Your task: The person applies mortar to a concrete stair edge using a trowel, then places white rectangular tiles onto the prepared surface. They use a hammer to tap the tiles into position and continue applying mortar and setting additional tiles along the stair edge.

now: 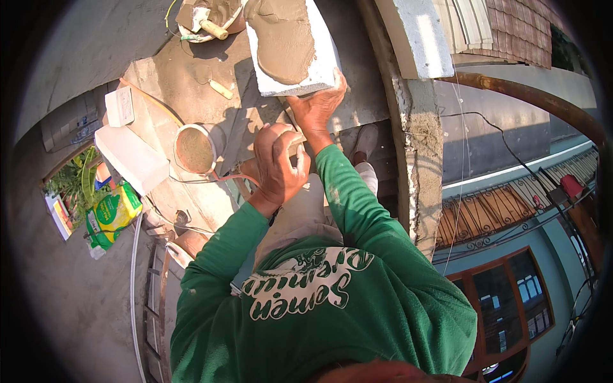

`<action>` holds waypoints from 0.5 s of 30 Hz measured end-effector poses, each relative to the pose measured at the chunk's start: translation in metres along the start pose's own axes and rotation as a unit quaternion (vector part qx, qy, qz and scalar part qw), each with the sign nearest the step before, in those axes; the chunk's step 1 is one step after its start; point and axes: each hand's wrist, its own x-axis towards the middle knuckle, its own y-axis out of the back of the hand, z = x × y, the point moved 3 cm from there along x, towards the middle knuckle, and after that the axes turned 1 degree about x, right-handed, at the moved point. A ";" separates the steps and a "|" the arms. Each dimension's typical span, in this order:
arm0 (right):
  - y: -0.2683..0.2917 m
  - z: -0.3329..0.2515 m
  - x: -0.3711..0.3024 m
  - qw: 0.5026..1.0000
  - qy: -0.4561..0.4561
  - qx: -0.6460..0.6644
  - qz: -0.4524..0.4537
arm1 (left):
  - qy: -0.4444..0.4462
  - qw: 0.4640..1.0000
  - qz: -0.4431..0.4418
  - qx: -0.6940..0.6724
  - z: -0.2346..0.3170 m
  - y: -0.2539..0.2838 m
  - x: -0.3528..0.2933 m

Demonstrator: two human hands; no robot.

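Observation:
A white building block (300, 87) lies ahead of me, its top spread with wet grey mortar (281, 41). My right hand (318, 110) grips the near end of this block, its fingers against the right corner and its thumb along the lower edge. Closer to my body, my left hand (279, 159) is raised with curled fingers and the thumb facing them. Something small and pale may sit between those fingers, but I cannot make it out. A loose tool with a pale handle (221, 89) lies left of the block.
At the upper left, a trowel (214, 29) rests on a mortar bucket (191, 37). Another bucket (196, 149) stands left of my left hand, near white blocks (132, 158). A green-yellow bag (115, 214) lies farther left. A rough wall (420, 159) runs along my right, with buildings beyond.

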 end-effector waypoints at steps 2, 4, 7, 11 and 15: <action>-0.006 -0.006 0.001 1.000 0.018 0.015 0.010 | -0.187 0.972 -0.086 0.114 -0.011 -0.015 0.014; -0.007 0.000 0.000 0.999 0.034 0.027 0.005 | -0.291 0.887 -0.185 0.308 -0.005 -0.022 0.061; -0.023 0.024 -0.002 0.988 0.057 -0.141 -0.007 | -0.443 0.637 -0.172 0.607 -0.041 -0.046 0.112; -0.012 0.007 0.020 0.993 0.041 -0.107 -0.027 | -0.482 0.642 -0.086 0.590 -0.062 -0.079 0.129; -0.011 0.033 0.016 1.000 -0.021 -0.004 -0.020 | -0.458 0.589 -0.073 0.661 -0.056 -0.085 0.145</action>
